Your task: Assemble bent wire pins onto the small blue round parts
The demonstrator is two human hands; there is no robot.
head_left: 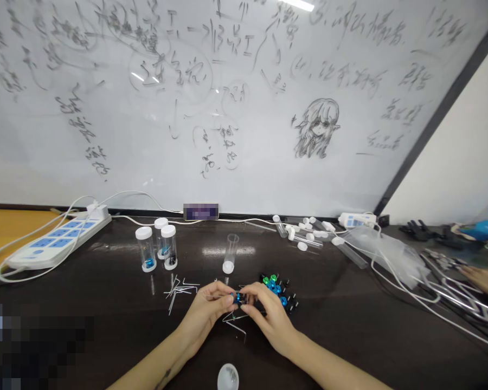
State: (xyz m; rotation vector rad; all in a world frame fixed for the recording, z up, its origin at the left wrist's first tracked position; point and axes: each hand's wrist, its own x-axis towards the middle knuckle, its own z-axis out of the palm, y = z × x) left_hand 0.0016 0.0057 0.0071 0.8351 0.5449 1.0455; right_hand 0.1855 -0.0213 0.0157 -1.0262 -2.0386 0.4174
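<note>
My left hand [209,307] and my right hand [269,313] meet over the table, both closed on one small blue and black part [238,298] held between the fingertips. A thin pale rod shows along my left fingers; what it belongs to I cannot make out. Below the hands lie a few bent metal hex keys [236,327]. Just beyond my right hand is a cluster of blue, green and black knob-like parts with screw stems [283,300], partly hidden by that hand. An open clear tube with a white base [229,260] stands upright behind the hands.
Three capped tubes [146,252] stand at left, with small parts inside. Several hex keys [179,290] lie nearer. A white cup-like item [228,377] sits at the front. Loose tubes and caps [309,233], plastic bags [386,252] and cables lie right. Another person's hand [486,280] is far right.
</note>
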